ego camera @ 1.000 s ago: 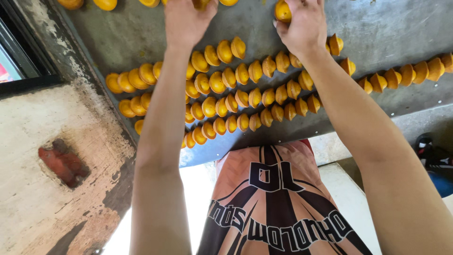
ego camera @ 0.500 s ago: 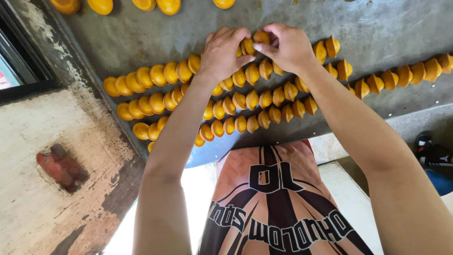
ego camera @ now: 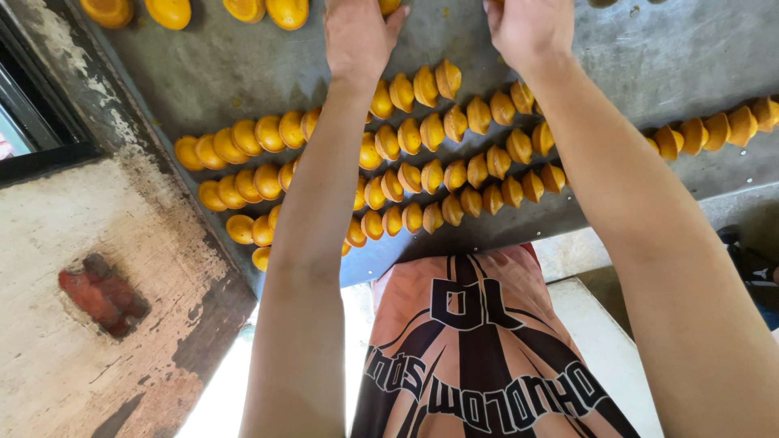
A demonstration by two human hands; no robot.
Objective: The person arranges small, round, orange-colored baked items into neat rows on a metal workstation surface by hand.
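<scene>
Several rows of small orange-yellow rounded pieces lean against each other on a grey metal table. Both my arms stretch over the rows toward the far side. My left hand is at the top edge, past the uppermost row, with one orange piece showing by its thumb. My right hand is also at the top edge, just beyond the row ends. The fingers of both hands are cut off by the frame, so their grip is hidden.
Loose orange pieces lie at the far left, and another row runs off to the right. A weathered concrete ledge with a red brick patch and a dark window frame flank the left. My patterned shorts are below.
Half a second ago both hands were together on the upper row of pieces. They have since moved apart and away to the far side of the table.
</scene>
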